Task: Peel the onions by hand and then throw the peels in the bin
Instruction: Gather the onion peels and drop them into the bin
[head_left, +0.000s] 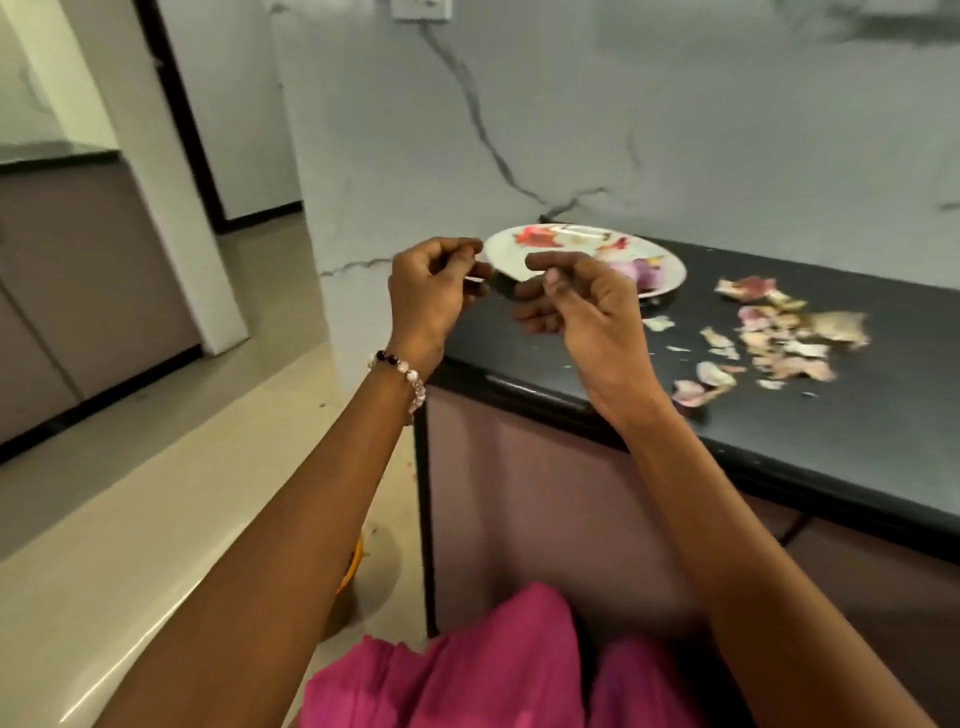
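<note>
Black counter (623, 374) strewn with onion peels (779, 343), well right of both hands. White plate (519, 254) at the far corner, holding a peeled onion (636, 270) and red scraps. Left hand (431, 291), bead bracelet (405, 376) at the wrist, fingers curled; right hand (576, 301) likewise curled; whether pinching anything, cannot tell through blur.
</note>
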